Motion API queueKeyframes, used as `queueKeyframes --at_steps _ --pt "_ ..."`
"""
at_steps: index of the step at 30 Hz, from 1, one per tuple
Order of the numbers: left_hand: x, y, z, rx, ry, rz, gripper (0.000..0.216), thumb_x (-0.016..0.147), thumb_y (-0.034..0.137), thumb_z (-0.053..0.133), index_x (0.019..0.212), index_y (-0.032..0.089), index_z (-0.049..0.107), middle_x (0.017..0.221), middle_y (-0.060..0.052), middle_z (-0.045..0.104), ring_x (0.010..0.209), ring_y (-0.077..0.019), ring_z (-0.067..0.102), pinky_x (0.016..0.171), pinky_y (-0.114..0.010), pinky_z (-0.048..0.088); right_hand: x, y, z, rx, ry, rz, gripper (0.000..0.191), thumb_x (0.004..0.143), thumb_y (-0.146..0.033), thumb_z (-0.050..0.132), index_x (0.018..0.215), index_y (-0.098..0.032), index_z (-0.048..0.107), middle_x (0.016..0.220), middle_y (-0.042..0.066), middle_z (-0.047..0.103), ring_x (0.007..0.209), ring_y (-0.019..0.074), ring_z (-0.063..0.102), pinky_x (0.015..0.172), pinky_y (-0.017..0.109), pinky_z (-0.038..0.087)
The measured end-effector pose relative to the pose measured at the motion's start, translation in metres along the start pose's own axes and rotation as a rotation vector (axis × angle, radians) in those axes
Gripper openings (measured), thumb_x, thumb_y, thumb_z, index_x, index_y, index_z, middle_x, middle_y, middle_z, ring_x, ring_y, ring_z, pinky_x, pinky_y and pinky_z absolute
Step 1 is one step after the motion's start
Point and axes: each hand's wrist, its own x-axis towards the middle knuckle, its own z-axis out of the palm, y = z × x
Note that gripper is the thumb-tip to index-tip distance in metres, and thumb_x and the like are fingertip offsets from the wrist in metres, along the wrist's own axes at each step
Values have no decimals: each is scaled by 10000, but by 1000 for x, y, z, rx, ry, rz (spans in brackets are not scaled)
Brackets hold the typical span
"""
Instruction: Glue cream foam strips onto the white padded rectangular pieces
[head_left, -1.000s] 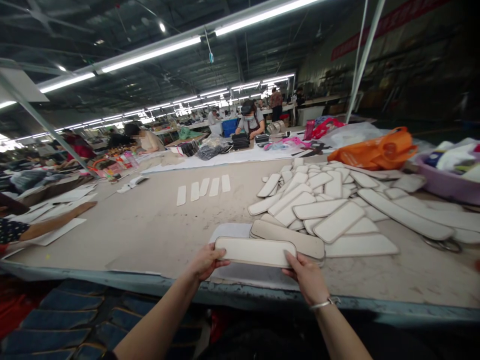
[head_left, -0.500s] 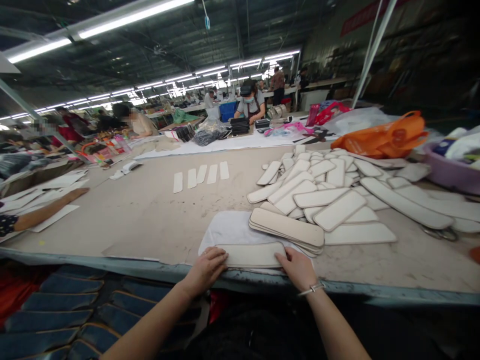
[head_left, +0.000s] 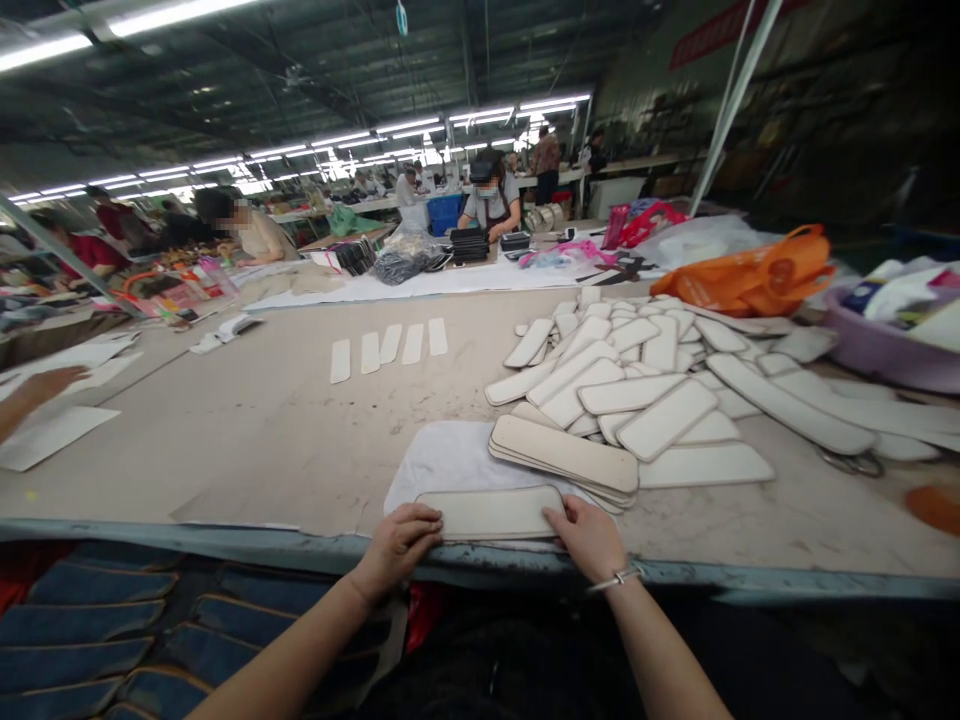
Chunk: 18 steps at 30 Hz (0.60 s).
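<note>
A long cream padded piece with rounded corners (head_left: 491,512) lies flat on a white cloth (head_left: 450,460) at the near edge of the table (head_left: 247,430). My left hand (head_left: 397,543) grips its left end with fingers curled over it. My right hand (head_left: 592,537), with a bracelet at the wrist, holds its right end the same way. Just behind it a small stack of like pieces (head_left: 566,455) rests partly on the cloth. A big loose heap of the cream pieces (head_left: 645,380) spreads across the table to the right.
Several narrow white strips (head_left: 386,347) lie in a row mid-table. An orange bag (head_left: 750,275) and a purple basin (head_left: 892,345) sit at the right, scissors (head_left: 847,462) near them. Another person's hand (head_left: 37,390) rests at the far left. Blue pieces (head_left: 82,625) lie below the table edge.
The cream piece, held up off the table a second ago, has been lowered flat onto the white cloth. Both hands stay on its ends. The hand at the far left drew back.
</note>
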Motion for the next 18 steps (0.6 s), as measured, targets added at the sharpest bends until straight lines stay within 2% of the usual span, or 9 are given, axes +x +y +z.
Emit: queueKeyframes --at_steps 3,5,7,9,11,13,15,18 --pt "-1 4 -7 -59 149 -57 175 766 367 647 858 252 743 1027 -88 672 1003 -243 593 979 -389 436 1 2 1 -27 7 -11 247 809 -410 495 662 -216 539 564 -23 573 526 137 583 542 241 364" --pt "-2 6 -10 -9 236 -42 235 795 374 609 967 258 720 1131 -80 643 1107 -245 551 1040 -387 380 3 3 2 -68 25 -20 244 807 -408 501 660 -216 539 552 -24 566 543 142 577 553 247 355" --pt "-4 6 -9 164 154 32 366 817 388 579 1154 258 635 1297 -69 552 1251 -252 442 1107 -411 276 3 3 2 -93 48 -20 239 807 -398 503 660 -214 540 546 -24 561 556 141 571 562 248 348" --pt "-8 2 -4 407 -34 132 554 815 434 570 1325 239 475 1425 -71 410 1339 -273 321 1129 -457 194 2 3 2 -80 69 -19 229 808 -376 503 655 -210 537 543 -25 552 550 133 565 563 243 352" --pt "-13 -9 1 645 -142 243 707 806 495 558 1411 216 322 1469 -96 316 1355 -294 281 1118 -485 194 1 3 2 -33 80 -26 205 802 -344 508 655 -204 540 543 -26 548 539 124 562 560 234 366" --pt "-14 -29 6 814 -117 359 748 825 494 522 1445 215 211 1476 -107 285 1349 -290 295 1105 -474 230 1 3 5 32 67 -32 173 794 -321 513 677 -200 555 560 -25 563 532 118 568 552 226 386" --pt "-9 -54 8 901 -62 466 747 831 478 494 1454 229 163 1467 -100 302 1329 -291 334 1080 -468 285 3 5 9 138 49 -19 161 800 -317 497 713 -200 565 617 -14 598 523 119 581 529 226 410" --pt "0 -84 5 871 -30 554 749 812 455 490 1453 286 143 1445 -66 351 1281 -298 407 1010 -467 394 5 4 12 332 4 13 162 813 -328 468 787 -205 570 666 2 623 535 152 619 472 241 440"
